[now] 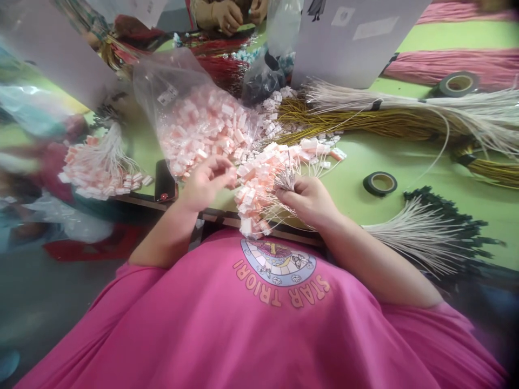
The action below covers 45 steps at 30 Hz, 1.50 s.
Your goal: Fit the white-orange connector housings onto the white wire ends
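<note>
My right hand [308, 201] is closed round a bundle of thin white wires [287, 178], whose bare silvery ends stick up past the thumb. Pale pink-and-white plastic connectors [253, 202] fan out in a thick cluster to the left of that hand and above it, with white wires running among them. My left hand [207, 182] is raised just left of the cluster, its thumb and forefinger pinched together. Whatever is between those fingertips is blurred and too small to name. Behind the left hand lies a clear plastic bag [162, 92] full of similar loose connectors.
On the green table [340, 178], a black tape roll [380, 184] lies near white wires with black connectors [450, 221]. Yellow wires [365, 124] stretch behind. Left are a phone [165, 181] and a connector bunch [101, 167]. Another person's hands [227, 16] work across the table.
</note>
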Each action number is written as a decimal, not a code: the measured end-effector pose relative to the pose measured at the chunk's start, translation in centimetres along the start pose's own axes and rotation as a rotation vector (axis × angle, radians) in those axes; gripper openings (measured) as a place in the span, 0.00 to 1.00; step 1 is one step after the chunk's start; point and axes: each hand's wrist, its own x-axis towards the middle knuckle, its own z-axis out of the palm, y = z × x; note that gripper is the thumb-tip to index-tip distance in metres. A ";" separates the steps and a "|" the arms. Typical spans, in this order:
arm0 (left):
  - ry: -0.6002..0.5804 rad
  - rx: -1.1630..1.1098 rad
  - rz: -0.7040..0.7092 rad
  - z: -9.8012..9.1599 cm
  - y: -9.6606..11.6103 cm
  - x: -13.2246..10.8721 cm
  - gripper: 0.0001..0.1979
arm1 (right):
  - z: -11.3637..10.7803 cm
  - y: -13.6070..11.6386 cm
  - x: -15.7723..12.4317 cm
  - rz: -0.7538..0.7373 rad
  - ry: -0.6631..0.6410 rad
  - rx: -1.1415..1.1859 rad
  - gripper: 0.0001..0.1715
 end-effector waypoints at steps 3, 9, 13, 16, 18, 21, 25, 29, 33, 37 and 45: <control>-0.265 -0.298 -0.100 1.8 2.5 -1.5 0.10 | 0.1 -0.5 -0.1 -0.044 0.001 -0.065 0.14; -0.236 -0.422 -0.149 3.6 3.6 -1.7 0.13 | 0.4 -0.7 -0.4 -0.102 -0.005 -0.106 0.14; -0.226 -0.368 -0.167 3.6 3.8 -1.8 0.13 | 0.7 -0.6 -0.4 -0.096 0.022 -0.172 0.12; -0.235 -0.318 -0.169 3.6 4.0 -1.9 0.12 | 0.8 -0.7 -0.3 -0.078 0.028 -0.189 0.12; -0.233 -0.300 -0.171 3.7 4.2 -2.0 0.12 | 0.7 -0.7 -0.4 -0.064 0.030 -0.199 0.13; -0.224 -0.301 -0.170 3.8 4.2 -2.1 0.12 | 0.7 -0.8 -0.4 -0.063 0.034 -0.221 0.14; -0.162 -0.221 -0.116 3.8 4.1 -2.4 0.12 | 0.7 -0.8 -0.5 -0.060 0.047 -0.266 0.15; -0.145 -0.173 -0.099 3.8 4.3 -2.6 0.12 | 0.8 -0.8 -0.5 -0.060 0.052 -0.304 0.14; -0.143 -0.143 -0.098 3.7 4.7 -2.7 0.12 | 0.8 -0.9 -0.6 -0.094 0.035 -0.297 0.13; -0.131 0.009 0.000 3.8 4.8 -2.7 0.10 | 0.8 -0.9 -0.8 -0.100 0.000 -0.222 0.13; -0.143 0.161 0.155 4.0 4.9 -2.4 0.07 | 0.6 -0.4 -0.6 -0.135 -0.033 -0.118 0.12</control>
